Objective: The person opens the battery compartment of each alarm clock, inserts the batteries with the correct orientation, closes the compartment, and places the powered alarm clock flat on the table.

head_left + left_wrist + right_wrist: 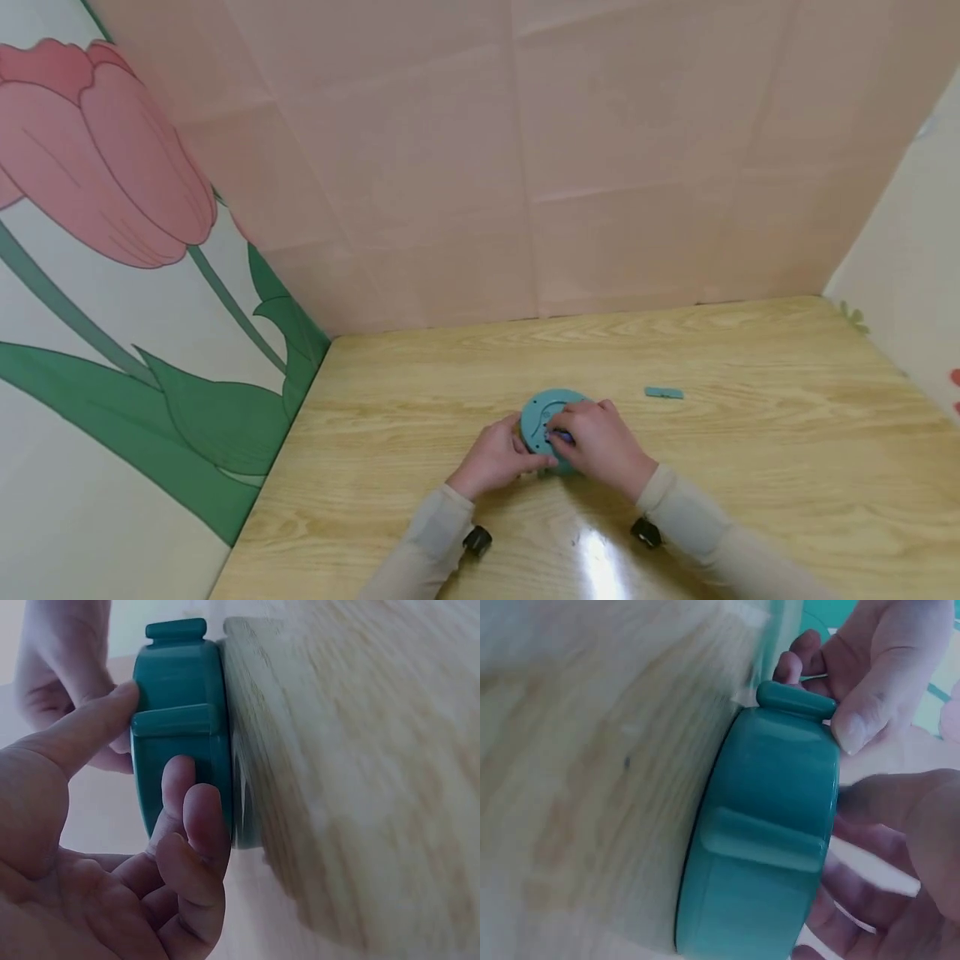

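Observation:
A round teal case point(537, 408), perhaps a small clock, lies flat on the wooden table with screw holes and a recess on its upper face. Its thick side wall point(180, 682) carries raised ridges. At the case's left edge my left hand point(497, 457) grips it, thumb on the rim and fingers bent against the side. Over the recess, my right hand point(606, 446) pinches a small blue-purple piece point(564, 436) that looks like a battery. Those right fingers hide most of it. In the right wrist view, the right fingers point(885, 802) are above the case's upper face.
A thin teal strip point(664, 392), like a compartment cover, lies to the right beyond the case. The wooden table point(405, 392) meets a pink-covered wall point(450, 208) at the back. A wall with painted tulips point(127, 167) bounds the left, a pale wall point(907, 250) the right.

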Demonstrator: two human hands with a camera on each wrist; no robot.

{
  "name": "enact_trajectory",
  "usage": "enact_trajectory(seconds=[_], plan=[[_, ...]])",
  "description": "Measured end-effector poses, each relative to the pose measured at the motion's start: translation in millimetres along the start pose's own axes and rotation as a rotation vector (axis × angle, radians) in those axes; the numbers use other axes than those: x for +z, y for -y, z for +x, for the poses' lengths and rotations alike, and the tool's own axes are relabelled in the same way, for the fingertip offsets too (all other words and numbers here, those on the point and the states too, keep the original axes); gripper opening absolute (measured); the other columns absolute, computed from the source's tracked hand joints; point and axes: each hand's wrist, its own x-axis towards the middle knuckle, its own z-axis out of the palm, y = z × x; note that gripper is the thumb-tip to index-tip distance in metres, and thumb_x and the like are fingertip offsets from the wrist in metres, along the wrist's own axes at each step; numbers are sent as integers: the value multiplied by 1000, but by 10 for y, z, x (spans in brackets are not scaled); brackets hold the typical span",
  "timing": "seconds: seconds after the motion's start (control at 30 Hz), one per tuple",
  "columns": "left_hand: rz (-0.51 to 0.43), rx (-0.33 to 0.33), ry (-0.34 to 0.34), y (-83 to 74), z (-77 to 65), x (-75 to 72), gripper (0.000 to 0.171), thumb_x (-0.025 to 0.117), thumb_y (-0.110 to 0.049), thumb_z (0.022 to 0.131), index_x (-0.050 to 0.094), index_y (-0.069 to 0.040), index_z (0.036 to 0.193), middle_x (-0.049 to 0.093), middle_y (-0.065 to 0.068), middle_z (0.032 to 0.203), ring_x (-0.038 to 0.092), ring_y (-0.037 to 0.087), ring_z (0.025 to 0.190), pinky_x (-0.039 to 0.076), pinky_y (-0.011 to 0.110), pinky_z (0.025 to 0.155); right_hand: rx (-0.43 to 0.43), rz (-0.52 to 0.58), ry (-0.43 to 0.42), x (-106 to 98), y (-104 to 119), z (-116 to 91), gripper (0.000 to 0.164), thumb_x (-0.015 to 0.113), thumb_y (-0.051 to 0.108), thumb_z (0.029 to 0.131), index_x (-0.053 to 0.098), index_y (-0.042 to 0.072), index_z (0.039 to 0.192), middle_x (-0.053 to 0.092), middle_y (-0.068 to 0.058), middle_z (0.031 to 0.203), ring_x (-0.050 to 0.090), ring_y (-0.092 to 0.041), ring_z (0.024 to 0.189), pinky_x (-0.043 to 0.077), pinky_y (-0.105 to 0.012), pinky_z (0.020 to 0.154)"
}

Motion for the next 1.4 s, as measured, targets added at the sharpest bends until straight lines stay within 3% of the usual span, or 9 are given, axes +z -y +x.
enact_trajectory(seconds=[0.1, 0.23, 0.33, 0.47, 0.8, 1.23, 1.4], plan=[[-11, -6, 4, -18, 10, -2, 61, 85, -35, 82, 57, -10, 130, 60, -2, 65, 53, 9, 51, 43, 24, 46, 137, 26, -24, -3, 6, 16, 21, 79, 23, 83, 75, 10, 98, 68, -7, 97, 61, -28, 89, 47, -52, 75], [-24, -5, 7, -33, 12, -8, 61, 85, -34, 82, 56, -10, 130, 60, -2, 63, 52, 9, 49, 42, 23, 46, 326, 87, -50, 22, -6, 43, 53, 78, 33, 82, 65, 0, 122, 61, -24, 116, 56, -43, 103, 45, -60, 82], [-23, 1, 9, -31, 13, -13, 60, 84, -34, 82, 56, -10, 130, 60, -2, 63, 52, 9, 50, 43, 23, 46, 411, 142, -43, 61, -24, 61, 73, 77, 39, 82, 53, -6, 135, 55, -33, 123, 55, -50, 106, 46, -64, 84], [-24, 3, 13, -19, 13, -5, 61, 84, -34, 82, 56, -11, 131, 60, -2, 64, 52, 9, 51, 43, 23, 47, 487, 193, 19, 120, -45, 69, 83, 74, 41, 83, 43, -8, 143, 51, -36, 125, 54, -51, 106, 49, -64, 81], [-19, 4, 9, 0, -2, 6, 63, 85, -35, 82, 56, -11, 132, 60, -2, 64, 52, 9, 50, 43, 24, 46, 552, 254, 79, 161, -55, 78, 87, 75, 41, 82, 39, -7, 145, 52, -34, 125, 58, -44, 102, 52, -58, 79], [-24, 3, 9, 5, 1, 4, 63, 85, -33, 82, 55, -10, 133, 61, -2, 64, 51, 9, 49, 42, 24, 45, 576, 255, 96, 163, -52, 54, 98, 76, 47, 79, 34, -8, 148, 51, -35, 128, 56, -47, 106, 52, -59, 82], [-31, -5, 11, 10, 3, 7, 67, 85, -34, 82, 54, -12, 137, 61, -2, 64, 50, 9, 49, 41, 23, 45, 630, 214, 136, 127, -49, 46, 105, 75, 54, 78, 31, -10, 149, 48, -39, 129, 52, -53, 111, 50, -64, 82]])
